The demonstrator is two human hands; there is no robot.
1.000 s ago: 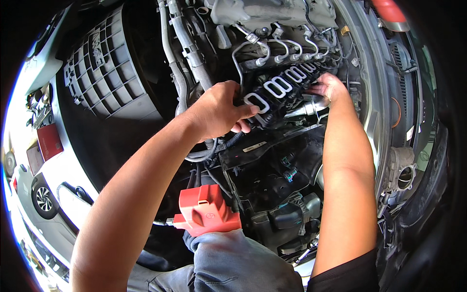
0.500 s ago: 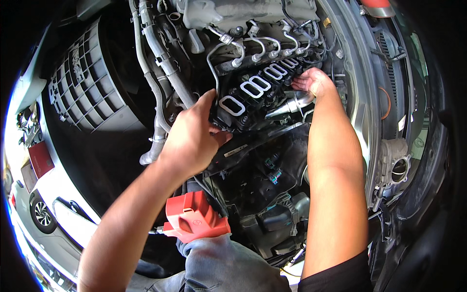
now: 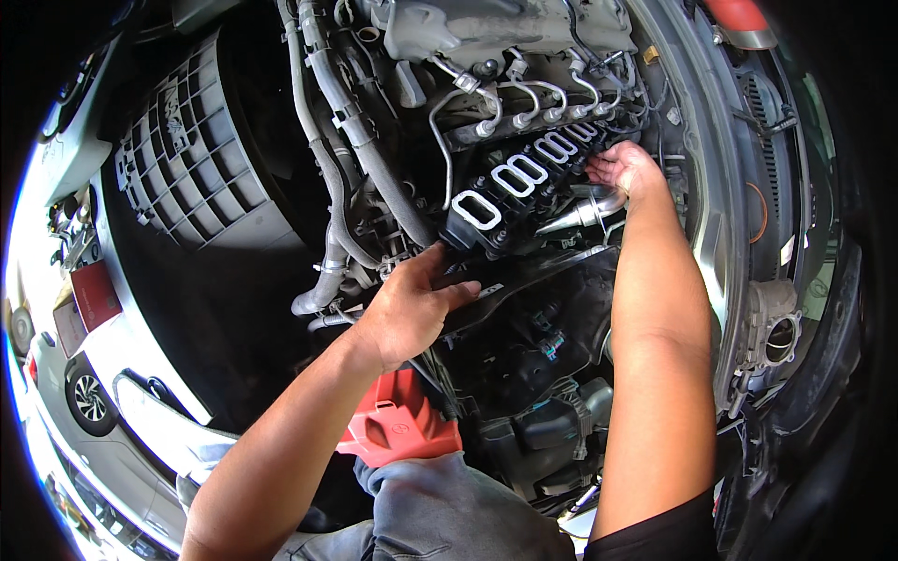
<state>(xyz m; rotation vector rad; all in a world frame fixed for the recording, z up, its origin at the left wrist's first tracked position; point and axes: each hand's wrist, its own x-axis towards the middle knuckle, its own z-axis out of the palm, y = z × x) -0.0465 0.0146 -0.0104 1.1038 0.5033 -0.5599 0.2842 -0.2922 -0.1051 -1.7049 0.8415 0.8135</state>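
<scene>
So the manifold [image 3: 521, 175] is sitting at a slant in the engine bay [image 3: 725, 187], just below the metal pipes [image 3: 486, 128], with its row of pale oval seals facing up. Left hand [image 3: 412, 304] is at its near end — thumb stuck out away from the index finger, so partly spread, with the index fingertip right at the corner. Can't tell if the hidden fingers have hold of anything. Right hand [image 3: 629, 170] is by the far end with the fingers bent inward, just above the silver tube [image 3: 585, 213]; the fingertips go out of sight, so no clue how tight that grip is, or on what.

Containers: there's a dark red box [image 3: 96, 294] over on the left, and whatever's in it I can't make out. Metal housing [image 3: 772, 323] on the right has a round opening that's dark inside. Red cover [image 3: 402, 425] is down in front of the trousers [image 3: 435, 500].

Markings: small round symbol moulded into the cover, raised letters on the grid panel [image 3: 201, 140], pale print on the box. White label [image 3: 491, 291] just beyond the left thumb — lettering's too small to read.
</scene>
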